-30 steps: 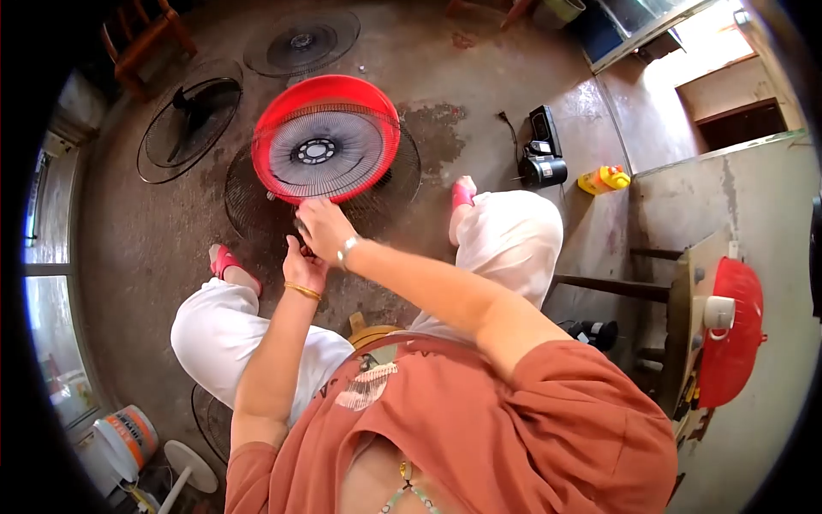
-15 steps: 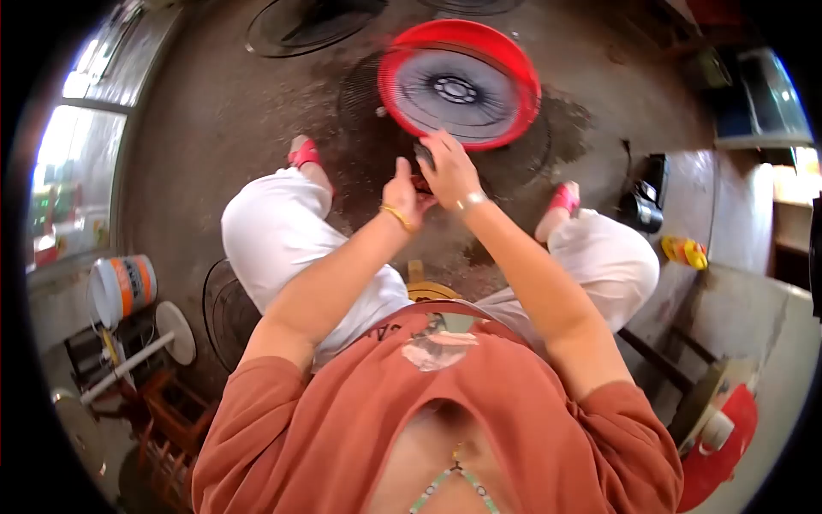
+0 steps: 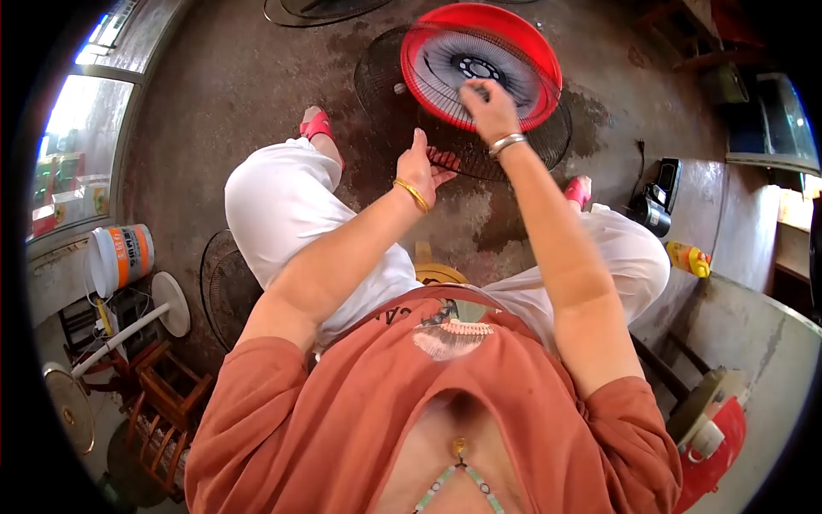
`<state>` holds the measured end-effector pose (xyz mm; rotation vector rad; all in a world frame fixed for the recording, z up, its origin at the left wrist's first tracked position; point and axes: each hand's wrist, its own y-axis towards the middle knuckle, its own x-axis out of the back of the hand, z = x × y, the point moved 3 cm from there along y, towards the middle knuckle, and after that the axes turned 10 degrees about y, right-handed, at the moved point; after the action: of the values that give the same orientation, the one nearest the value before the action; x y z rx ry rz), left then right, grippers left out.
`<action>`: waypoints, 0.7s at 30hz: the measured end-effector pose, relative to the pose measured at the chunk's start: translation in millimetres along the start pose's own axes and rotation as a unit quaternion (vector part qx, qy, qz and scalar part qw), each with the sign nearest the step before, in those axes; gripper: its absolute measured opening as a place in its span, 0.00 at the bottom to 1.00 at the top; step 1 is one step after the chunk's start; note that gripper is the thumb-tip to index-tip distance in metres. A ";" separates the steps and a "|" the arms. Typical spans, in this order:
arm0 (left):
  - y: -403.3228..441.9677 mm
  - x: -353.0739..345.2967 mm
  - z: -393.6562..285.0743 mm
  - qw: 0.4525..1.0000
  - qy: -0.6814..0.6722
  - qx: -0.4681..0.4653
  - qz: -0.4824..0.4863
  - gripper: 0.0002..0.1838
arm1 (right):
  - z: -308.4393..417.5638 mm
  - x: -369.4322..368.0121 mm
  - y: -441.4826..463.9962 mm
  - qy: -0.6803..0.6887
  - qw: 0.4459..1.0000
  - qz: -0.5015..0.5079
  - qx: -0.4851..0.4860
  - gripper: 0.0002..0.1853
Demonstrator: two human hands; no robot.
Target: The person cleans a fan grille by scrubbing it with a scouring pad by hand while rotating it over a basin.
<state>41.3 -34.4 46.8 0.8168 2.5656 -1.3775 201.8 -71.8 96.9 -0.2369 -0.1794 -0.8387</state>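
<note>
A round black wire fan guard [image 3: 548, 147] with a ring hub is held tilted over a red basin [image 3: 550, 64] on the floor. My left hand [image 3: 418, 170], wearing a yellow bangle, grips the near edge of the guard. Its thumb points up and its fingers show through the wires. My right hand [image 3: 492, 110], with a silver bangle, is closed above the guard just short of the hub. Something small and dark shows between its fingers, too blurred to name.
More fan guards lie on the floor, one at the far edge [image 3: 325, 10] and one beside my left leg [image 3: 229, 287]. A white bucket [image 3: 120, 257], a wooden stool [image 3: 171, 385] and a white stand stand at left. A black appliance [image 3: 655, 201] and a yellow bottle [image 3: 687, 259] are at right.
My right hand has moved away from my left hand, forward and to the right over the guard, nearer the hub. My left hand stays at the near edge.
</note>
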 end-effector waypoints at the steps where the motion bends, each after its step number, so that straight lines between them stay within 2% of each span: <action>1: -2.5 -0.2 -2.1 1.000 -0.015 0.000 -0.007 0.25 | -5.2 12.7 2.9 0.087 0.996 -0.028 0.002 0.13; 2: -3.9 -0.2 -2.5 1.000 -0.019 0.005 -0.010 0.25 | -11.1 26.0 6.4 0.174 0.983 -0.056 0.005 0.13; 4: -6.5 0.3 -3.2 1.000 -0.024 0.013 -0.016 0.24 | -27.4 49.1 4.1 0.334 0.937 -0.093 -0.049 0.10; 6: -9.6 -0.5 -3.1 0.999 -0.025 0.009 -0.021 0.24 | -38.0 63.7 -8.9 0.333 0.934 -0.131 -0.024 0.12; 8: -9.5 -0.8 -1.0 0.999 -0.030 0.013 -0.022 0.23 | -37.2 68.1 -31.3 0.185 0.974 -0.132 -0.009 0.16; 10: -7.4 -0.7 0.1 0.999 -0.036 0.022 -0.019 0.23 | -31.3 56.2 -57.6 0.016 0.994 -0.077 0.074 0.20; 12: -7.7 0.6 1.3 0.999 -0.023 0.029 -0.037 0.23 | -27.3 35.0 -83.2 -0.162 0.960 0.028 0.228 0.27; 15: -7.1 3.0 4.4 0.998 -0.017 0.027 -0.061 0.23 | -19.5 21.1 -97.2 -0.185 0.958 0.038 0.215 0.27; 21: -6.2 3.5 10.2 0.996 0.000 0.032 -0.079 0.24 | -38.1 21.6 -61.1 -0.216 0.951 0.027 0.219 0.24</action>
<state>33.7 -43.9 44.3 0.6339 2.6488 -1.5102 172.4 -137.2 74.2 -0.0029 -0.7574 -0.6639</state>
